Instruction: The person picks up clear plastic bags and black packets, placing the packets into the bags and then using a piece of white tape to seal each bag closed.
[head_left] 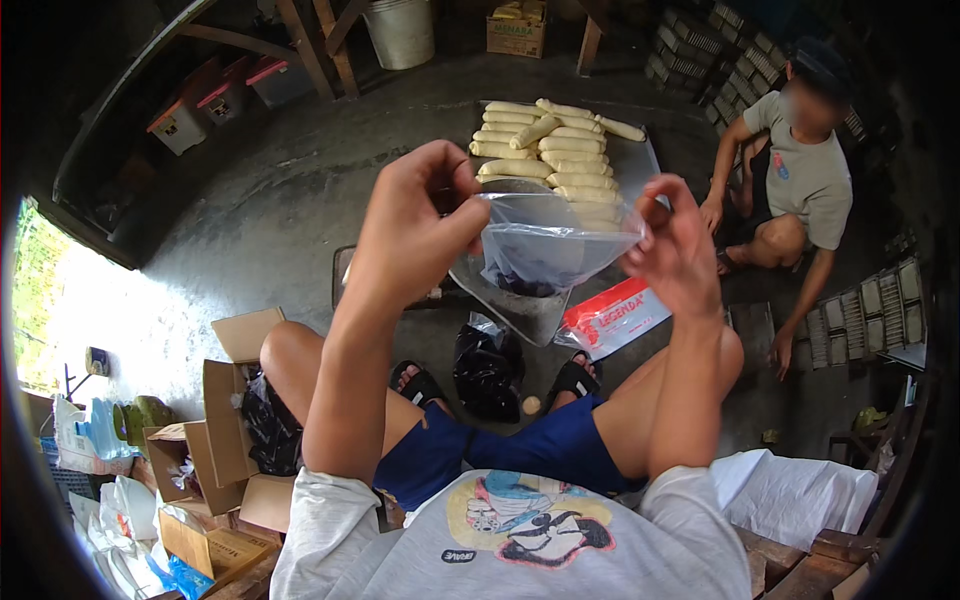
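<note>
My left hand (415, 225) pinches one side of the mouth of a clear plastic bag (550, 245). The opposite edge is held by the fingers of my right hand (680, 250), so the bag hangs stretched between them. Under it sits a grey metal pan (540, 322), partly hidden, with something dark (520, 285) showing through or below the film. Behind the bag, pale dough rolls (575, 165) lie stacked on a dark tray (635, 160). A red and white plastic packet (618, 318) lies on the floor beside the pan, below my right hand.
A black plastic bag (488, 370) stands between my feet. At right a person (810, 170) squats near stacked metal moulds (865, 315). Open cardboard boxes (225, 430) stand to my left. A white bucket (399, 35), a carton (516, 35) and lidded bins (220, 98) are farther back.
</note>
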